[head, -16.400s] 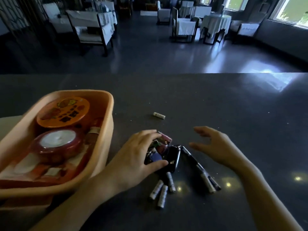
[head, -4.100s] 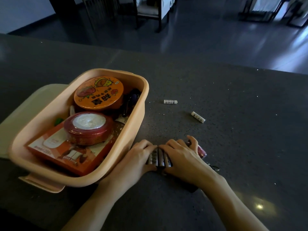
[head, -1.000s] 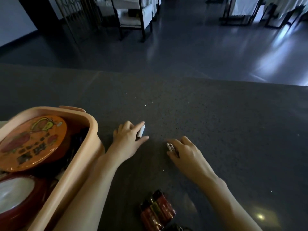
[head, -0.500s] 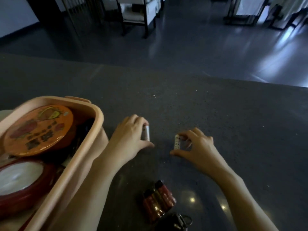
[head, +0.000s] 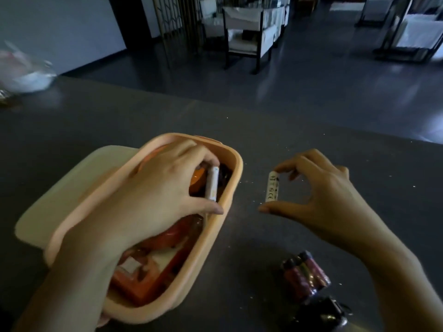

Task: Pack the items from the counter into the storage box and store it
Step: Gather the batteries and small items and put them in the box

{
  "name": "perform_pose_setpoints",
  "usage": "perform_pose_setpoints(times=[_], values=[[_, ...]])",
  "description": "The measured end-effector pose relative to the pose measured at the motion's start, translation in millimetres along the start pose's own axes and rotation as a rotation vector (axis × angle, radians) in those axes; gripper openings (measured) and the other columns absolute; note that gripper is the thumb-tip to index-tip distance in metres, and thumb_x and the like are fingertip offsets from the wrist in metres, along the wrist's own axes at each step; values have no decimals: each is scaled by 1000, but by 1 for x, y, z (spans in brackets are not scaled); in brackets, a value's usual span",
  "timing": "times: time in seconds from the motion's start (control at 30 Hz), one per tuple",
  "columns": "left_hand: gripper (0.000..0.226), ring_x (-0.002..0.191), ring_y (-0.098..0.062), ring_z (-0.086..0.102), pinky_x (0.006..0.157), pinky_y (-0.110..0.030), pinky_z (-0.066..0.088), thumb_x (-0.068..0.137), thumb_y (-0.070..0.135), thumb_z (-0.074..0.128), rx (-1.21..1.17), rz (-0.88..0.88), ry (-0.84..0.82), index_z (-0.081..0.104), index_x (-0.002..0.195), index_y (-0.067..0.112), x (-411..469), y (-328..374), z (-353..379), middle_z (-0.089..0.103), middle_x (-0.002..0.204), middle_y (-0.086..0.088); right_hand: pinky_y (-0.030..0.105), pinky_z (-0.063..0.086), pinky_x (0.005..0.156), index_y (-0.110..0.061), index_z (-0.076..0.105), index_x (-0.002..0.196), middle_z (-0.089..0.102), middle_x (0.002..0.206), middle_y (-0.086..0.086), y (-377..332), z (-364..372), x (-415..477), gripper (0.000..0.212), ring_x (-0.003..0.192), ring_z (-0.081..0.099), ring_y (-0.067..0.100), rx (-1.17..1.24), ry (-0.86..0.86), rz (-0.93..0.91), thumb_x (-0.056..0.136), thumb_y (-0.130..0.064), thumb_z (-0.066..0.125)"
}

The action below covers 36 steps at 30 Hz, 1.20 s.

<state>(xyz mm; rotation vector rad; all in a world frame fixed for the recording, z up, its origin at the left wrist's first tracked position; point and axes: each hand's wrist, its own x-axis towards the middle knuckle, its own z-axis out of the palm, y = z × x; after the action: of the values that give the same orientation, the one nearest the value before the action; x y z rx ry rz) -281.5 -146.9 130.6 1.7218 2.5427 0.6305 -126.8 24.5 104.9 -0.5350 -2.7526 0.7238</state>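
A peach storage box [head: 230,188] sits on the dark counter [head: 311,144], with an orange tin and a red-orange packet [head: 143,276] inside. My left hand [head: 155,192] hovers over the open box and pinches a white battery [head: 212,185] between thumb and fingers. To the right of the box, my right hand [head: 318,195] pinches a second white battery [head: 272,186] upright above the counter. A pack of red batteries [head: 304,274] lies near the front edge, with a dark object [head: 323,315] just below it.
The box's pale lid [head: 72,188] lies under and left of the box. A blurred clear bag [head: 24,73] sits at the far left of the counter. Beyond the counter are a dark floor and chairs with white covers [head: 249,37].
Both hands have lifted their white batteries off the counter. My left hand has moved left over the box with its battery. My right hand holds its battery a little higher.
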Motion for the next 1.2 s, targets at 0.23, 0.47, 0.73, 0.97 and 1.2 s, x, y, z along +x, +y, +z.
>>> perform_pose_setpoints(times=[0.23,0.47,0.73,0.97,1.2], values=[[61,97,2,39,85,-16,33,57,56,75,10,147,-240,51,106,29,16,-83,12,48,105,16,28,22,90,-49,33,103,28,112,-21,-52,56,34,70,102,19,-1,-14,-41,94,41,-82,38],[64,101,-2,40,87,-18,35,59,59,73,-58,304,-347,50,110,28,32,-112,32,47,106,15,36,12,103,-42,43,116,27,130,-13,-55,88,44,72,119,19,8,-108,-88,248,53,-75,54],[62,103,2,37,88,-8,29,64,62,65,-145,391,-314,54,114,28,32,-110,26,48,109,17,31,14,96,-51,38,107,28,121,-22,-49,82,20,72,114,24,2,-63,32,314,42,-85,42],[63,102,-4,45,92,-27,38,70,73,39,-69,470,-303,53,114,31,9,-67,18,51,110,15,40,35,101,-49,42,105,40,103,-25,-11,54,-53,64,103,46,5,-48,109,489,49,-78,45],[61,109,1,44,92,-20,36,76,68,42,-144,556,-262,46,123,31,-36,22,47,51,120,15,43,39,97,-33,55,111,49,103,-17,44,40,-134,51,98,53,5,-57,132,570,67,-54,68]])
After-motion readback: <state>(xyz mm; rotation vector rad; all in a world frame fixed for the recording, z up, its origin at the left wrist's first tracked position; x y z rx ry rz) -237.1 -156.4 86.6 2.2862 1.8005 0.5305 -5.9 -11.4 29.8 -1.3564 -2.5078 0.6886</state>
